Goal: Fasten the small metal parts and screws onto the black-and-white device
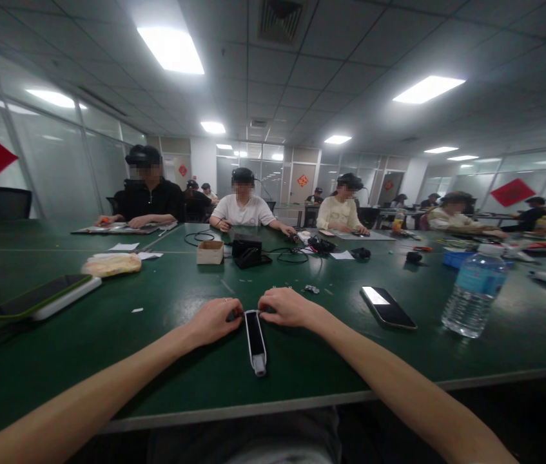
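On the green table in front of me lies a long narrow device [255, 341] with a white rim, a dark inner face and a grey end piece pointing toward me. My left hand [217, 320] is at its far end on the left side, fingers curled and pinched against the edge. From the right, my right hand [288, 307] meets the same far end, thumb and fingers drawn together on the rim. Whether a small part is also between the fingertips is too small to tell. Just beyond my right hand is a small crumpled silvery piece [312, 289].
A phone [389, 307] and a water bottle [474, 293] stand to the right. On the left are a green-edged phone [35, 298] on a white block and a wrapped packet [111, 265]. A cardboard box [209, 252], black stand [247, 250] and cables lie ahead. Several people sit across.
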`<state>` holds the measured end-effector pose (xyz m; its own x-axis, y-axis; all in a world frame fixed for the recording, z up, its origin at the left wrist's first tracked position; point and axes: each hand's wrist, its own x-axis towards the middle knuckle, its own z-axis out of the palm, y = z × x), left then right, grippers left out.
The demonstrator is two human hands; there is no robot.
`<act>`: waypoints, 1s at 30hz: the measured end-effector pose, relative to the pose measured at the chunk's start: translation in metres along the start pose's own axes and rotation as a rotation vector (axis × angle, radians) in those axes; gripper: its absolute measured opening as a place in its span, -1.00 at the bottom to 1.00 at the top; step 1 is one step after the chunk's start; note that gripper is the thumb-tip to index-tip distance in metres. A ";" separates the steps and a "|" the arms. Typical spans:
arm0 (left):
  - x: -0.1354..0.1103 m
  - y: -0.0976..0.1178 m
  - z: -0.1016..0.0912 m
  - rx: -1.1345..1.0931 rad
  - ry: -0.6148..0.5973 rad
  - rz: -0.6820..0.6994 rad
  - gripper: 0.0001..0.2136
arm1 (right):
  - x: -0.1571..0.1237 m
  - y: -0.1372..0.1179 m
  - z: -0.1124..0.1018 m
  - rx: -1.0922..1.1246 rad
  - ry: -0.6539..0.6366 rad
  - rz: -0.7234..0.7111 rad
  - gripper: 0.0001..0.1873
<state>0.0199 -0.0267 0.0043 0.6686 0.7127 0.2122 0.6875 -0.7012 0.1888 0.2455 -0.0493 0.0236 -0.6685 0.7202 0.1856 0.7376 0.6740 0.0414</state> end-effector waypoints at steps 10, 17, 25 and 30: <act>0.002 -0.002 0.002 0.002 -0.004 -0.008 -0.81 | 0.003 0.004 0.005 0.038 -0.003 -0.024 -0.81; 0.002 -0.007 0.006 -0.039 0.010 0.009 -0.81 | 0.004 0.008 0.012 0.064 0.041 -0.054 -0.78; 0.005 -0.011 0.009 -0.080 0.030 0.027 -0.81 | 0.002 0.016 0.007 0.050 0.070 -0.038 -0.67; 0.007 -0.014 0.009 -0.075 0.040 0.044 -0.81 | -0.005 0.038 -0.009 -0.063 0.076 0.148 -0.73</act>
<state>0.0178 -0.0115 -0.0056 0.6852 0.6805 0.2597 0.6333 -0.7327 0.2492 0.2781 -0.0288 0.0332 -0.5444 0.7949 0.2678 0.8338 0.5478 0.0690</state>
